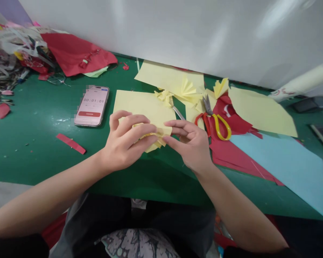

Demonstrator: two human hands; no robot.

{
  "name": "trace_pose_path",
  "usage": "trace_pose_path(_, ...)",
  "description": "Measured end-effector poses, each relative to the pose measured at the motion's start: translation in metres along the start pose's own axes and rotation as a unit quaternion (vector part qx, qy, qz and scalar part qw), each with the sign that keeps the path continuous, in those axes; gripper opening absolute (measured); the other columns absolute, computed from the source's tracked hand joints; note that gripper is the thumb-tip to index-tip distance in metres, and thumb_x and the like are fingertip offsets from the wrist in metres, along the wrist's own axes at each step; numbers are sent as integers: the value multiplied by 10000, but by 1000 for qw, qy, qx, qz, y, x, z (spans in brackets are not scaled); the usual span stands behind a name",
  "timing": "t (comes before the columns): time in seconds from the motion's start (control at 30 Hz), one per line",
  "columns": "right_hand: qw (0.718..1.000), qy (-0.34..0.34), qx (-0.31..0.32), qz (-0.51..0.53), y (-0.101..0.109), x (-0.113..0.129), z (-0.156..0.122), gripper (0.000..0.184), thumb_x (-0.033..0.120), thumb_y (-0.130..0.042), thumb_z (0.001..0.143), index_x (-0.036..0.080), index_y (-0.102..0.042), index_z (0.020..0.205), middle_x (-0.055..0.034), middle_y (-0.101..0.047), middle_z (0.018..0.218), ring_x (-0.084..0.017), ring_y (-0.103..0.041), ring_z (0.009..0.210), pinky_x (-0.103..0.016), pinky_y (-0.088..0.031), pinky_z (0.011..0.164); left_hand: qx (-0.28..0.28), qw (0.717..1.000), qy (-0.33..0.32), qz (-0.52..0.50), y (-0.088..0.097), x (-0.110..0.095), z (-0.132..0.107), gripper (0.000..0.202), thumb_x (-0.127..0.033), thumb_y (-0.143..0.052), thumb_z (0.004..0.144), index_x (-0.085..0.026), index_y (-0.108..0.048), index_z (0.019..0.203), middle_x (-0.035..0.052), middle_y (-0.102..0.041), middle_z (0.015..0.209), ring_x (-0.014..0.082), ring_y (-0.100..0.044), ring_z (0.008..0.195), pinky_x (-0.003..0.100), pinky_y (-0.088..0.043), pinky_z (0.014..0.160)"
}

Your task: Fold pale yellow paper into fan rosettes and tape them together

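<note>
Both hands meet over a folded piece of yellow paper above the near part of the green table. My left hand is curled round its left side, and the fingers cover much of it. On the right end, my right hand pinches the paper between thumb and fingers. Pleats show along the lower edge. Behind the hands lies a flat yellow sheet. Scissors with one red and one yellow handle rest just right of my right hand. Fan-folded yellow paper sits farther back.
A phone showing a timer lies left of the hands, near a red strip. Red paper and a light blue sheet spread to the right. A heap of scraps fills the far left. A white wall stands behind.
</note>
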State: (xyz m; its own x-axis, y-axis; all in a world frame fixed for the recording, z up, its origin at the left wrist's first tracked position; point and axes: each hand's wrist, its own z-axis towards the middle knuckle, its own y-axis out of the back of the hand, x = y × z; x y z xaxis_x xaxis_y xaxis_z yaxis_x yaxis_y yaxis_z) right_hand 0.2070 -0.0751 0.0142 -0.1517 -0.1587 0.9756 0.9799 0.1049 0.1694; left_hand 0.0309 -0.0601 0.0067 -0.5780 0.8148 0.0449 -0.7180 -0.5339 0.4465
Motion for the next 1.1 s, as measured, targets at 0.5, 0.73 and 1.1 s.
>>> trace_pose_path(0.5,995,68,-58,-38,-2,4,0,58,206,-613,728,258,-629,748,53,-666,702,-85,-628,660,-215,-532,627,-19,1000,4,11,1,-1,0,112,-115,-603,739,-210,-553,708,-28,-612,777,136,-541,792,325,-378,718)
trace_pose_path(0.73,993,72,-19,-90,-3,5,-1,184,232,-676,670,251,-668,852,19,-711,846,-131,-663,767,-265,-567,706,-9,999,-3,33,1,-1,1,99,-158,-603,751,-227,-542,714,-47,-620,755,131,-549,781,322,-382,715)
trace_pose_path(1.1,997,25,-62,-37,-9,2,-2,114,247,-687,655,240,-685,769,18,-719,770,-138,-675,718,-278,-578,684,-8,997,-24,66,1,-3,-2,110,-151,-621,720,-226,-543,702,-78,-646,723,124,-579,748,337,-381,745)
